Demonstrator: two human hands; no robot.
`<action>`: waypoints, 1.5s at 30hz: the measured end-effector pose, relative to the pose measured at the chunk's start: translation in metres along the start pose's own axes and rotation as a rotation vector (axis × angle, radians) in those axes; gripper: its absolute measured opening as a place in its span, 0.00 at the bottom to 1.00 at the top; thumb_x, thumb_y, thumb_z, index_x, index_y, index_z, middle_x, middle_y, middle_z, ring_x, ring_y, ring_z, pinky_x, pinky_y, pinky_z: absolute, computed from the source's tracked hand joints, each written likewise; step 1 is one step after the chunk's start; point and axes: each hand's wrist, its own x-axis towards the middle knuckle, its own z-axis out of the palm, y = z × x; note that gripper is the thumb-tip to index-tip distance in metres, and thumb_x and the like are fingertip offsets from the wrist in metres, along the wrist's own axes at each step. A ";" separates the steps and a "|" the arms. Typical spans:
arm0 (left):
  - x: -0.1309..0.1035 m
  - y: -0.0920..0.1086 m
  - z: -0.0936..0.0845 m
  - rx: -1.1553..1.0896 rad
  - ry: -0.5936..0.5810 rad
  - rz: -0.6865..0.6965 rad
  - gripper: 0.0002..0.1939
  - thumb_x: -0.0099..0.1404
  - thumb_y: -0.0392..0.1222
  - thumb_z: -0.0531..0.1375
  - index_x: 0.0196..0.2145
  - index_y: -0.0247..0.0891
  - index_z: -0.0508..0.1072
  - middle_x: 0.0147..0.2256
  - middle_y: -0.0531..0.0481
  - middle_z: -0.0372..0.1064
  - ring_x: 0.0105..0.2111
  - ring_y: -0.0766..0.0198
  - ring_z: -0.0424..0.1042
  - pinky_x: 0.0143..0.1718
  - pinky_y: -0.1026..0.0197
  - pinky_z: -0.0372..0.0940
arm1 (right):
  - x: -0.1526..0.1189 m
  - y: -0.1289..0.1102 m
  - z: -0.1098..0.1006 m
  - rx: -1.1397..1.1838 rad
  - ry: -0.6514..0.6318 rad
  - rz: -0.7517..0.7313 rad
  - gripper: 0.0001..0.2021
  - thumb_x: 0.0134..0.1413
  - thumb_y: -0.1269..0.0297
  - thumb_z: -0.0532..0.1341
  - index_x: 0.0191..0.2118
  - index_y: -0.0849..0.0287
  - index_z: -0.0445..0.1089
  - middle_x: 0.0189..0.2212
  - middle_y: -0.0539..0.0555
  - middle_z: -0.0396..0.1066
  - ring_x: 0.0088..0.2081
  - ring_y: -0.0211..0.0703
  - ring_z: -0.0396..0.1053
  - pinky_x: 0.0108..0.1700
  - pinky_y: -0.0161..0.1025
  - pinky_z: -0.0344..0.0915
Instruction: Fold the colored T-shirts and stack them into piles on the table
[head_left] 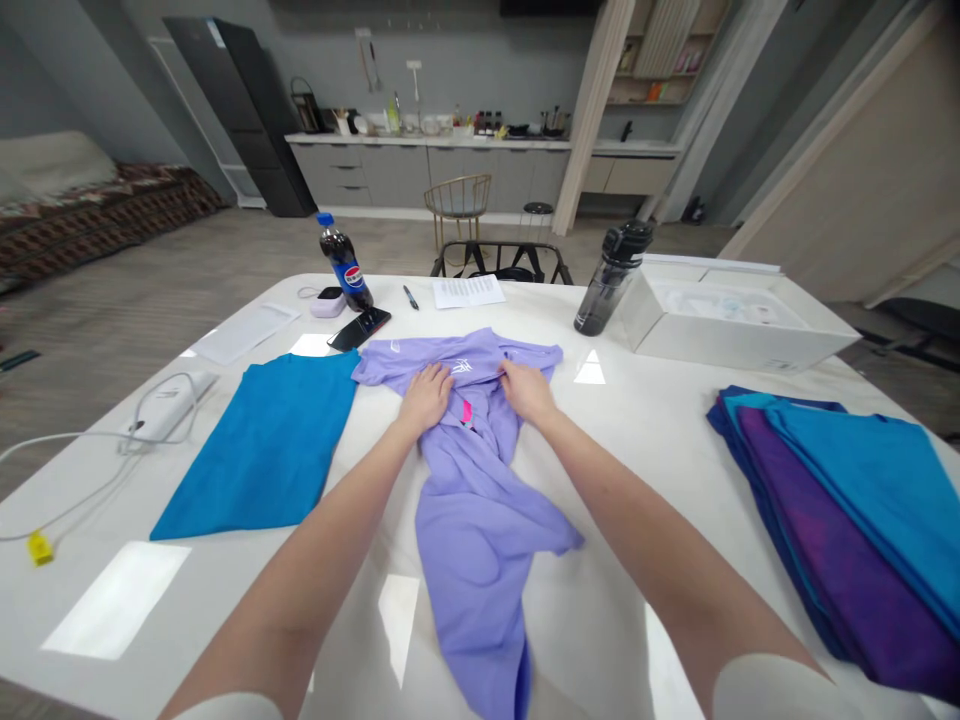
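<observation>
A lavender T-shirt [480, 500] lies rumpled and partly twisted on the white table, with a small white print and a pink tag showing near its upper part. My left hand [427, 396] rests on the cloth left of the print, fingers laid out flat. On the other side, my right hand [527, 391] is closed, pinching the fabric between thumb and fingers. Left of the lavender shirt is a flat, folded blue T-shirt [266, 445]. A stack of folded blue and purple clothes [847, 500] lies at the right.
A cola bottle [346, 262], a phone [360, 328], a pen [410, 297] and a paper sheet [469, 291] sit toward the far side. A dark water bottle [611, 280] stands beside an open white box [720, 310]. A white power strip [169, 405] with cables lies left.
</observation>
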 end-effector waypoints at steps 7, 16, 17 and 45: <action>-0.025 0.027 -0.001 0.173 -0.057 -0.019 0.35 0.74 0.58 0.48 0.69 0.32 0.59 0.71 0.33 0.49 0.71 0.40 0.48 0.69 0.40 0.43 | -0.078 0.169 -0.075 -0.229 0.244 0.366 0.21 0.70 0.61 0.49 0.59 0.58 0.70 0.46 0.65 0.75 0.46 0.57 0.73 0.47 0.47 0.66; -0.037 0.072 0.000 0.199 0.041 -0.031 0.32 0.72 0.59 0.50 0.68 0.42 0.62 0.72 0.36 0.48 0.70 0.40 0.50 0.67 0.36 0.46 | -0.093 0.162 -0.077 -0.195 0.340 0.302 0.22 0.67 0.65 0.50 0.61 0.62 0.69 0.57 0.67 0.69 0.57 0.58 0.66 0.57 0.50 0.64; -0.029 0.068 -0.003 0.199 0.052 -0.035 0.32 0.73 0.58 0.50 0.68 0.41 0.62 0.72 0.36 0.47 0.70 0.40 0.50 0.68 0.36 0.45 | -0.086 0.143 -0.070 -0.130 0.320 0.184 0.22 0.69 0.62 0.50 0.62 0.61 0.68 0.59 0.65 0.68 0.59 0.56 0.65 0.60 0.49 0.61; 0.001 0.046 -0.002 0.216 -0.183 -0.059 0.35 0.72 0.67 0.42 0.70 0.51 0.59 0.73 0.41 0.44 0.73 0.41 0.42 0.68 0.28 0.37 | -0.071 0.119 -0.020 -0.003 -0.147 0.417 0.34 0.67 0.35 0.42 0.72 0.38 0.52 0.75 0.53 0.42 0.73 0.72 0.38 0.61 0.85 0.35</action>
